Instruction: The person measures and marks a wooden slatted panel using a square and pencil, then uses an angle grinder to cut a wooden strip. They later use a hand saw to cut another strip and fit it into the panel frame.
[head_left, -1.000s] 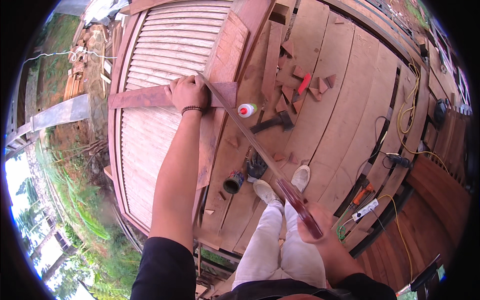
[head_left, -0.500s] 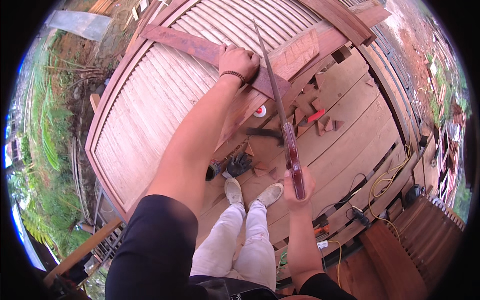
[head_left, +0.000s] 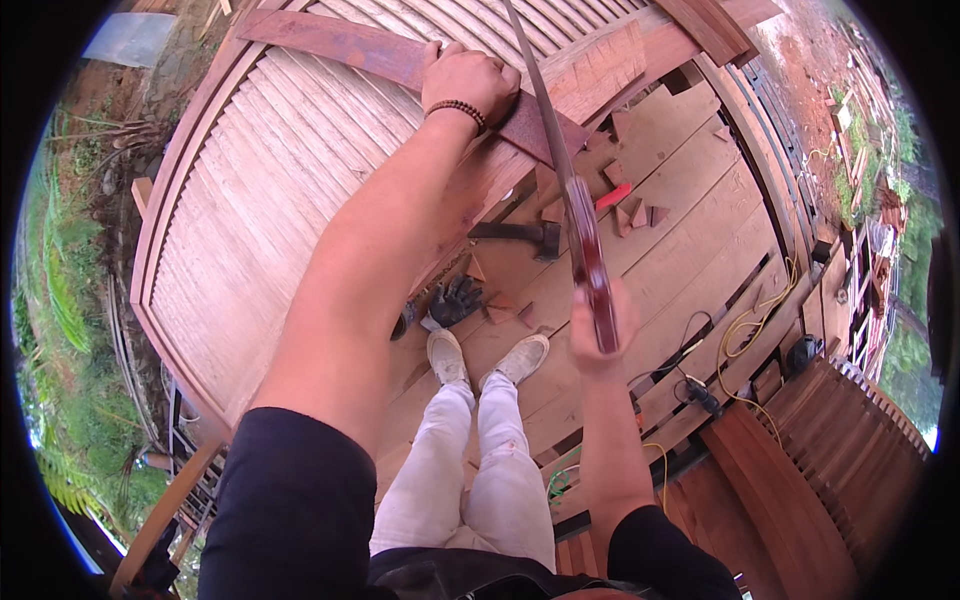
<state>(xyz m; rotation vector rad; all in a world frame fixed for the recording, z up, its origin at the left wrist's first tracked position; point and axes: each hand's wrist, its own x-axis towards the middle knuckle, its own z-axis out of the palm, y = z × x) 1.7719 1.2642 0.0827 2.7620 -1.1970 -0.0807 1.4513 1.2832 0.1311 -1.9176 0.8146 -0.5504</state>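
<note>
My left hand [head_left: 470, 82], a beaded bracelet at its wrist, is closed over a reddish-brown wooden board [head_left: 340, 42]. This board lies slantwise across a large louvred wooden panel [head_left: 270, 170]. In my right hand [head_left: 605, 325] is a handsaw with a glossy brown handle [head_left: 592, 265]; my fingers are wrapped round its rear, slightly blurred. The saw's long thin blade [head_left: 541, 95] points away from me and crosses the board near its right end, just right of my left hand. The blade's tip runs out of the top of the view.
On the plank floor [head_left: 680, 240] lie a hammer [head_left: 515, 232], a black glove [head_left: 458, 300], several triangular wood offcuts [head_left: 630, 218] and a red object [head_left: 612, 196]. A yellow cable [head_left: 735, 335] and a black power tool [head_left: 703, 396] lie at the right. Stacked boards [head_left: 775, 480] stand at lower right.
My right hand has pushed the saw forward, bringing its handle closer to the board. My left hand stays on the board. The whole view has shifted a little.
</note>
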